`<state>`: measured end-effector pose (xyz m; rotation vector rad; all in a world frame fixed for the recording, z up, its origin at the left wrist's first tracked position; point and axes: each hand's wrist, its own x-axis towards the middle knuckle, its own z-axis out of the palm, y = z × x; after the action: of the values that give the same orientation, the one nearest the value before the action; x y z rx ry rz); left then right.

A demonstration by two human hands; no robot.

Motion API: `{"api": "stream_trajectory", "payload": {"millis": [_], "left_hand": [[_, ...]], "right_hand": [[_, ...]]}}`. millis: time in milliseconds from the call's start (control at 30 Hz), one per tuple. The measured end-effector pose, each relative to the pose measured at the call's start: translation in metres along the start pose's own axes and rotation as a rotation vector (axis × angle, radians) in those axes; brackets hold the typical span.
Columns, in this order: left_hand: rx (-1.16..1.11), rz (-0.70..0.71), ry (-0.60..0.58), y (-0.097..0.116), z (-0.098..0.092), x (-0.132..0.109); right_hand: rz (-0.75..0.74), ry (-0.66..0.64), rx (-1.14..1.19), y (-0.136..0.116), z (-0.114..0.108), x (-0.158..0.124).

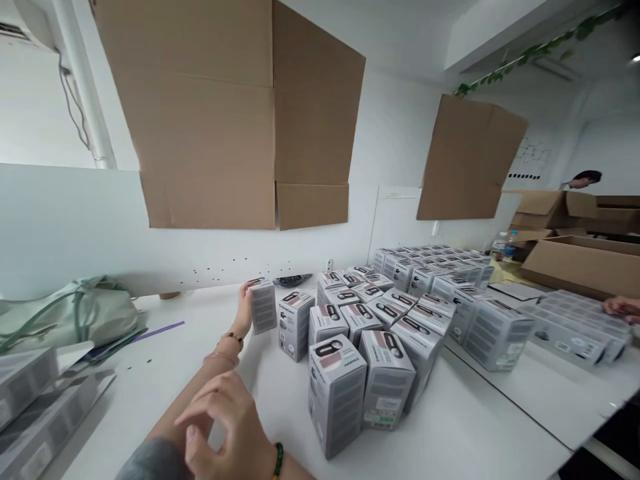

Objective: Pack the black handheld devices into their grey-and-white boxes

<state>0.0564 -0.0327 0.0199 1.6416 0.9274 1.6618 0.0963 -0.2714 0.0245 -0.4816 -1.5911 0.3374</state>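
My left hand [244, 310] reaches out over the white table and grips a grey carton [263, 308] by its left side. The carton stands upright, beside another grey carton [294, 327] with a dark device printed on it. Nearer to me, my right hand [225, 417] hovers in front of my left forearm, its fingers curved and the thumb apart, holding nothing. Right of it are two upright cartons, a front one [337, 397] and its neighbour [387, 380]. Several more like them stand close together behind these.
Flat, unfolded cartons [47, 427] lie at the lower left near a pale green bag [75, 313]. To the right are clear-topped packs [575, 327] with another person's hand [623, 308] beside them. Large brown boxes [580, 267] stand behind; cardboard sheets [210, 133] hang on the wall.
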Motion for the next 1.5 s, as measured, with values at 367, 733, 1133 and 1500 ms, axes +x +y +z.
{"api": "stream_trajectory", "payload": {"millis": [367, 733, 1133, 1500], "left_hand": [[-0.355, -0.236, -0.382, 0.016, 0.092, -0.012], [0.089, -0.053, 0.138, 0.026, 0.091, -0.027], [0.985, 0.045, 0.308, 0.161, -0.262, -0.052], [1.196, 0.160, 0.072, 0.156, -0.232, -0.094]], "right_hand": [[0.026, 0.051, 0.067, 0.002, 0.002, 0.005], [0.045, 0.013, 0.008, 0.002, -0.013, 0.003], [0.129, -0.015, -0.025, 0.004, -0.019, -0.005], [0.162, -0.054, -0.033, 0.014, -0.015, -0.013]]}}
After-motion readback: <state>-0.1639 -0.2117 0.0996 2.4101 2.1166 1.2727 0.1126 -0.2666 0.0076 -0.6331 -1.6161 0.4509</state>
